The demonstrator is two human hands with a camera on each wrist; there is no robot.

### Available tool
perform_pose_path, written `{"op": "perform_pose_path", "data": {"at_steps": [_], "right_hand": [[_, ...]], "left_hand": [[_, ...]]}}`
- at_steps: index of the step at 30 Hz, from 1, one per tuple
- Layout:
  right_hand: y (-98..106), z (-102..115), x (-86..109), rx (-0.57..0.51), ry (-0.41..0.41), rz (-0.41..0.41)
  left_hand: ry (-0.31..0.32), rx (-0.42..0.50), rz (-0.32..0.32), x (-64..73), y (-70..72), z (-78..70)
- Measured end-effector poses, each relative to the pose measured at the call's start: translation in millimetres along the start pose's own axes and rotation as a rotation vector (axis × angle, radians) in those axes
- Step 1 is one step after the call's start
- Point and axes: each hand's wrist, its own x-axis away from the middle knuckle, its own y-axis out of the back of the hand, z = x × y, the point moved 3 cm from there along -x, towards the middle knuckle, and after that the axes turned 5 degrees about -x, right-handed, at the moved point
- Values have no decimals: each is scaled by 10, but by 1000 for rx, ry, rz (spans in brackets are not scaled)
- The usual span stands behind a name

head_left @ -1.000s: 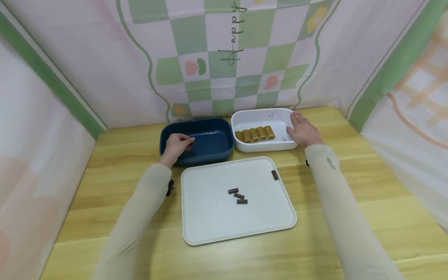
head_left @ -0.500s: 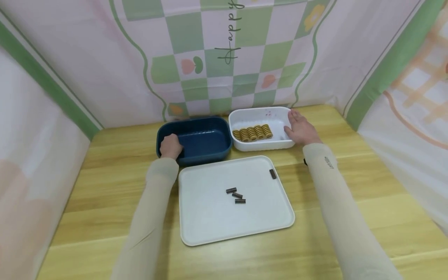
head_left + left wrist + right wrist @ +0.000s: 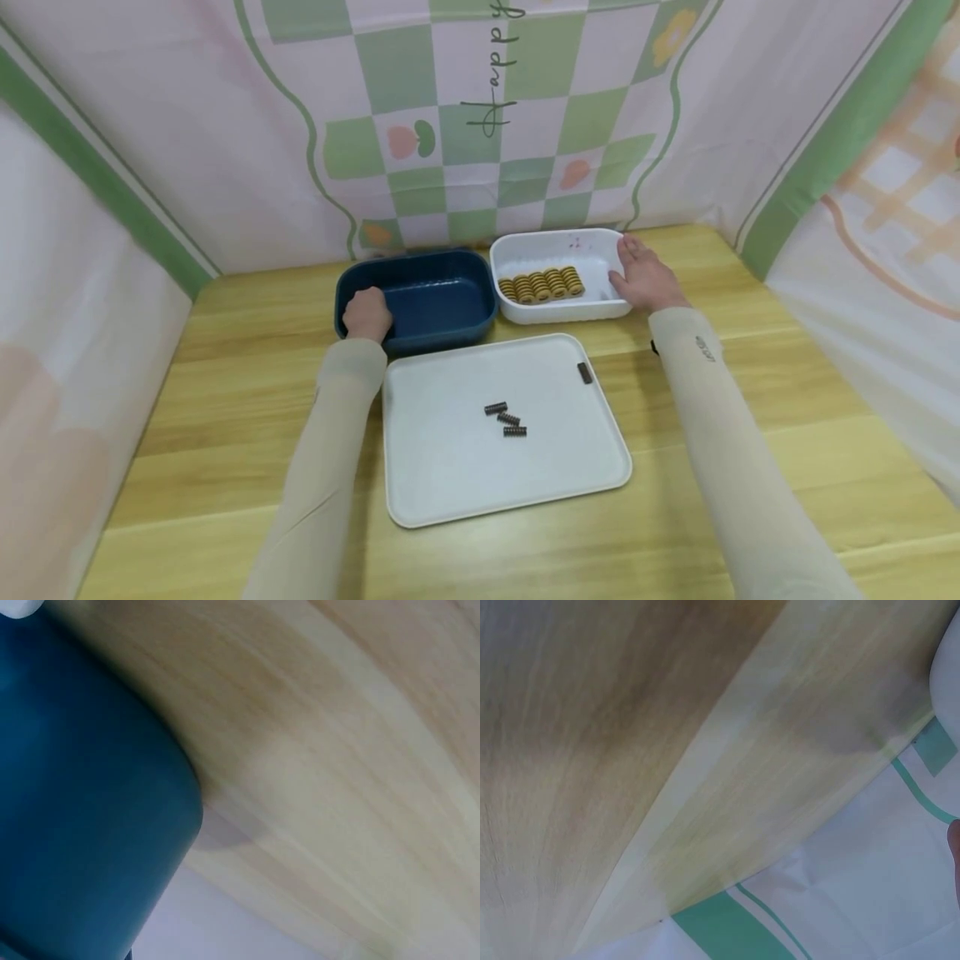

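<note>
Landmark: pale tray (image 3: 450, 458), on the wooden table (image 3: 225, 417); far and near are reckoned from the person.
Left hand (image 3: 367, 314): just beyond the tray's far left corner, in the left end of the blue bin (image 3: 442, 302).
Left fingers: reach down out of sight; cannot tell whether together, apart or clamped on anything. The left wrist view shows only the bin's outside and table.
Right hand (image 3: 648, 279): beyond the tray's far right corner, resting on the right end of the white bin (image 3: 570, 314); thumb spread from the fingers, fingers lying straight.
Clustered pieces (image 3: 508, 419): three, dark and ridged, near the tray's middle.
Long axes: far piece (image 3: 496, 408) nearly crosswise on the tray, right end slightly farther; middle piece (image 3: 509, 420) slanting, right end nearer; near piece (image 3: 514, 432) squarely crosswise.
Lone piece (image 3: 585, 372): dark, just inside the tray's right edge, axis roughly along that edge.
Key relation, judged: cluster lies nearer the person and rightward from the left hand, across the tray's far left corner.
Nearer hand, judged: left to the cluster, by a small margin; right to the lone piece.
Yellow-and-black stacks (image 3: 542, 286): beyond the tray's far edge, in the white bin's left half.
</note>
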Motion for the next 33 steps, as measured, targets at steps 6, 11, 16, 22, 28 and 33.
{"op": "perform_pose_path", "data": {"at_steps": [6,11,16,22,28,33], "right_hand": [[-1,-4,15,-9,7,-10],[10,0,33,-22,13,-15],[7,-9,27,-12,10,-4],[13,-27,18,-14,15,-16],[20,4,13,-13,19,-10],[11,-1,-1,-18,20,-13]], "left_hand": [[-77,15,-42,86,97,-70],[-189,-6,-126,261,261,-254],[-367,23,-287,534,389,-494],[-729,213,-288,920,269,-884],[-902,105,24,1332,-167,-1170],[-912,-176,74,1474,-407,-1220]]}}
